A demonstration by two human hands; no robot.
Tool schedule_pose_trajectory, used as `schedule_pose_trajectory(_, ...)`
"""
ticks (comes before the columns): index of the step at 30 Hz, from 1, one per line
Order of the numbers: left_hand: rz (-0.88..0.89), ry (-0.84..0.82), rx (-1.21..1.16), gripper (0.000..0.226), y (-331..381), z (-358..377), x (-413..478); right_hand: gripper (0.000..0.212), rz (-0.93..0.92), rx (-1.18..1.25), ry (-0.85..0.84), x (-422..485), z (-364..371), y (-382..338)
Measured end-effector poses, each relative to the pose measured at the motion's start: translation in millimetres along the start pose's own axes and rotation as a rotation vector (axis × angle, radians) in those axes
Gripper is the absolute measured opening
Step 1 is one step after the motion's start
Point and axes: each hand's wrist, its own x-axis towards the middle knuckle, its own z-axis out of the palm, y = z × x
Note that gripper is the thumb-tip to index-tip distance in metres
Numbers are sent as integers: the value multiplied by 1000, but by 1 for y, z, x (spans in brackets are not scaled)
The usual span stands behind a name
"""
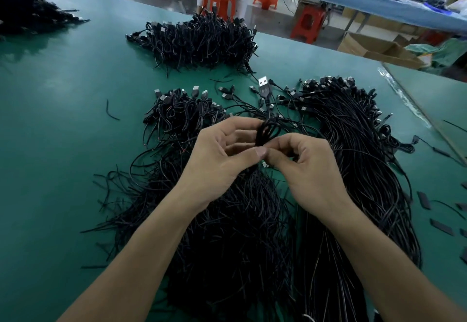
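Over the cable heap (227, 220) at the counter's (63, 145) near edge, the fingers of the left hand (217, 155) and right hand (310, 167) pinch a coiled USB cable (265, 132), whose loops could spring loose if either pinch slackens.

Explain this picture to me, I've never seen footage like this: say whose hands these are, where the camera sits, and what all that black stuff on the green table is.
There is no machine here. A person wears a wide-angle camera on the head, so the single picture looks forward and down at their own arms. The left hand and the right hand together grip a black USB cable wound into a small loop; its plug sticks up beyond the fingers. On the green table lie heaps of similar cables: a loose heap under the arms, a longer heap to the right, and a far heap of looped ones.
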Motion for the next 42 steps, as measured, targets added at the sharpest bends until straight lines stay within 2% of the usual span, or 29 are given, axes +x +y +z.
schedule_pose_trajectory(3,-10,-51,58,39,-1,-1,0,11,112,106,-27,-1,0,4)
schedule_pose_trajectory(5,35,-69,110,35,-1,-3,0,8,208,262,-74,-2,0,4)
schedule_pose_trajectory(10,165,-140,173,33,4,1,-3,17,555,813,-370,-9,-14,8)
schedule_pose_trajectory(12,190,-154,183,35,6,2,-3,18,578,886,-441,-8,-17,11)
schedule_pose_trajectory(14,172,-130,194,34,6,2,0,17,554,805,-406,-6,-18,16)
schedule_pose_trajectory(16,90,-18,189,35,4,-1,7,23,506,556,-310,-1,-19,26)
schedule_pose_trajectory(18,5,161,221,34,-1,-9,19,18,413,100,-182,5,-20,43)
schedule_pose_trajectory(20,-10,324,354,29,-8,-20,33,28,305,-456,-142,9,-21,63)
schedule_pose_trajectory(21,-1,376,432,27,-11,-26,40,35,269,-639,-167,11,-19,71)
schedule_pose_trajectory(23,18,433,602,25,-18,-35,53,49,222,-802,-234,17,-15,82)
schedule_pose_trajectory(25,15,449,776,25,-26,-41,62,60,232,-847,-309,26,-8,91)
schedule_pose_trajectory(27,-20,417,932,29,-35,-46,68,59,296,-934,-319,33,-4,97)
schedule_pose_trajectory(31,-10,373,1054,31,-41,-47,70,13,285,-1108,-217,37,-1,101)
schedule_pose_trajectory(33,21,373,1060,30,-40,-45,69,12,225,-1130,-145,36,-5,102)
schedule_pose_trajectory(35,47,377,1088,28,-37,-40,65,18,142,-1080,-88,37,-11,100)
schedule_pose_trajectory(37,98,347,1086,24,-31,-33,61,21,15,-893,-23,37,-13,88)
schedule_pose_trajectory(40,145,59,994,39,-17,-15,53,20,-171,-644,65,40,-4,59)
schedule_pose_trajectory(42,146,-154,1085,49,-10,-4,51,19,-235,-576,45,43,2,45)
